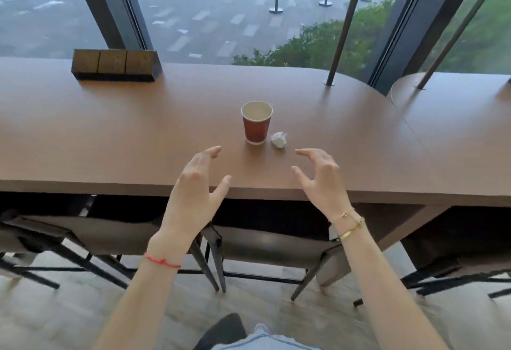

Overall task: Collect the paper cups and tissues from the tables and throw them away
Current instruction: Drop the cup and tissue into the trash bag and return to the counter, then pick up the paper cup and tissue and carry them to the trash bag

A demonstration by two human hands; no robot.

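A red paper cup with a white rim stands upright on the long brown counter by the window. A crumpled white tissue lies just right of the cup, close to it. My left hand hovers over the counter's front edge, below and left of the cup, fingers spread and empty. My right hand hovers below and right of the tissue, fingers loosely bent and empty. Neither hand touches the cup or the tissue.
A dark wooden box sits at the counter's back left. A thin metal pole rises from the counter at the back right. A second table adjoins on the right. Stools stand under the counter's front edge.
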